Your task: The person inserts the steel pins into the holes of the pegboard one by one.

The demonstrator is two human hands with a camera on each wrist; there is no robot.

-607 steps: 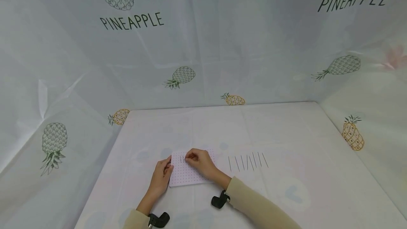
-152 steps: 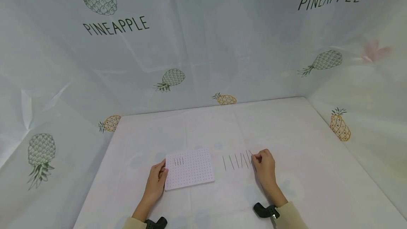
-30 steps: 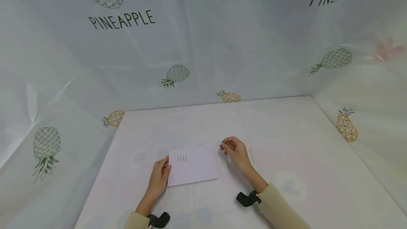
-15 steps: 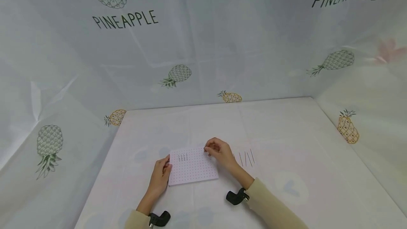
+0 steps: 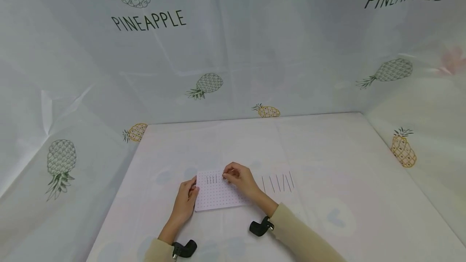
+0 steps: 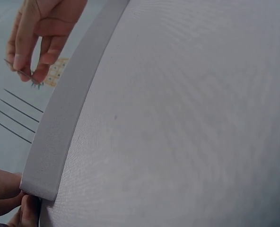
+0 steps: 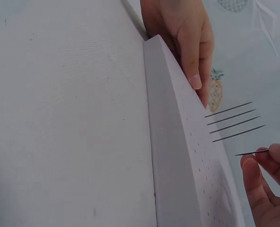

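A white board [image 5: 218, 199] dotted with a grid of small holes lies flat on the table. My left hand [image 5: 186, 199] holds its left edge, with the thumb nearer me. Near the far left of the board, several thin dark needles [image 7: 231, 117] stand upright in a row. Over the board, just right of that row, my right hand [image 5: 240, 179] pinches another needle [image 7: 246, 153] between thumb and fingertips. In the right wrist view its pointed end is apart from the board. Right of the board, several loose needles [image 5: 278, 183] lie spaced out on the table.
A pale cloth with faint prints covers the table [image 5: 320, 144]. A hanging sheet [image 5: 240, 43] printed with pineapples encloses the back and sides. Both wrists carry small black cameras [image 5: 260, 227].
Twenty seconds ago fewer needles showed standing in the board. Five seconds ago my right hand was at the loose needles; it has since carried one left over the board. My left hand stayed put.
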